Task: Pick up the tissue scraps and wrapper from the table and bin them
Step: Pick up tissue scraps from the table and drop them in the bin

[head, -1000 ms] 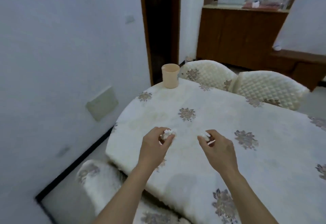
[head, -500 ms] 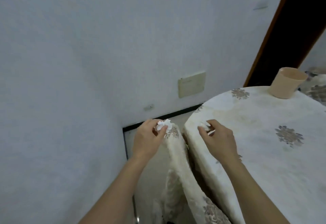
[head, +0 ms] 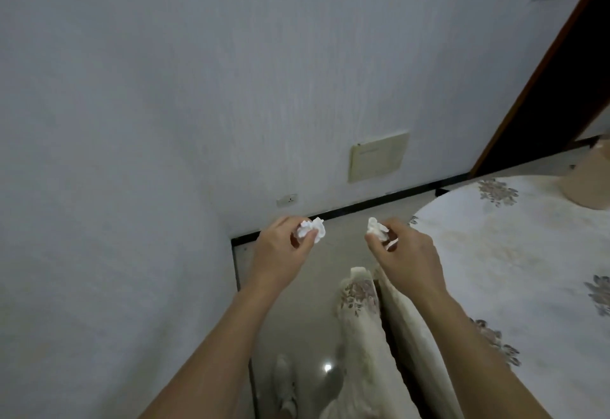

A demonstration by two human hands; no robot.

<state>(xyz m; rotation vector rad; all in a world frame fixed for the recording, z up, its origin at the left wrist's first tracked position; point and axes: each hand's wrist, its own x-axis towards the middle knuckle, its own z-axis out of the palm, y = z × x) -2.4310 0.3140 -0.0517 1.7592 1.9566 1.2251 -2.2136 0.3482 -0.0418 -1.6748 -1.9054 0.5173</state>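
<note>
My left hand (head: 282, 250) pinches a crumpled white tissue scrap (head: 312, 229) between thumb and fingers, held over the floor near the room corner. My right hand (head: 407, 255) grips another white tissue scrap (head: 375, 229), with a small strip of something white under the fingers; I cannot tell if that is the wrapper. Both hands are off the table (head: 528, 270), to the left of its rounded edge. No bin is in view.
A white wall with a beige cover plate (head: 378, 158) and a socket (head: 287, 200) fills the left. A padded chair back (head: 359, 319) stands below my hands beside the table. A beige cup (head: 591, 184) sits at the table's far right edge. A dark door frame (head: 558, 72) rises at right.
My view has swung left from the table toward the wall corner and floor. Both hands, still holding their tissue scraps, have left the tabletop and now hang over the floor.
</note>
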